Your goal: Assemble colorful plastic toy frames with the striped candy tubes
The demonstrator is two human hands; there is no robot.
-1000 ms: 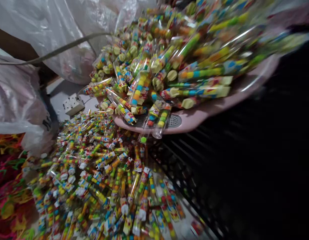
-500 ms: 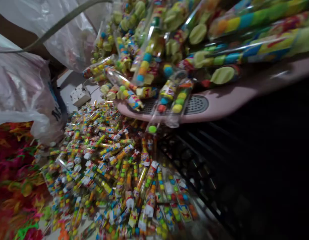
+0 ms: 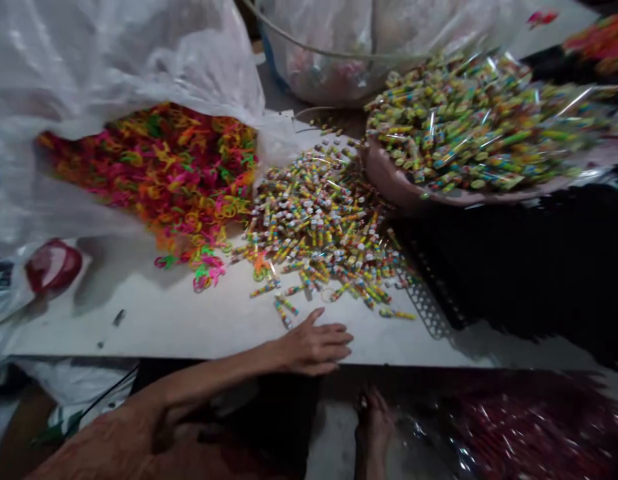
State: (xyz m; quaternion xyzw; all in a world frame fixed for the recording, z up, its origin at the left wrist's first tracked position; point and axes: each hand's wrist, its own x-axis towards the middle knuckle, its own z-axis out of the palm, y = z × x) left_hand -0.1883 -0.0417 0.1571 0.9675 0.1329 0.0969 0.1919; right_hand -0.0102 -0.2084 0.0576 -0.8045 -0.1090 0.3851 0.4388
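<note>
In the head view, the right hand (image 3: 316, 343) lies palm down at the front edge of the table (image 3: 179, 320), its grip apart, fingers spread with nothing between them; whether it presses on the surface, I cannot tell. The left hand is out of sight, so its grip cannot be told. The tubes (image 3: 323, 220) lie heaped beyond the right hand, a few strays just beside it. More tubes fill the pink basin (image 3: 393, 180) at the upper right, with the black crate (image 3: 519, 260) below it. Left of the heap, bright pieces (image 3: 189, 167) spill from a white bag (image 3: 189, 60).
</note>
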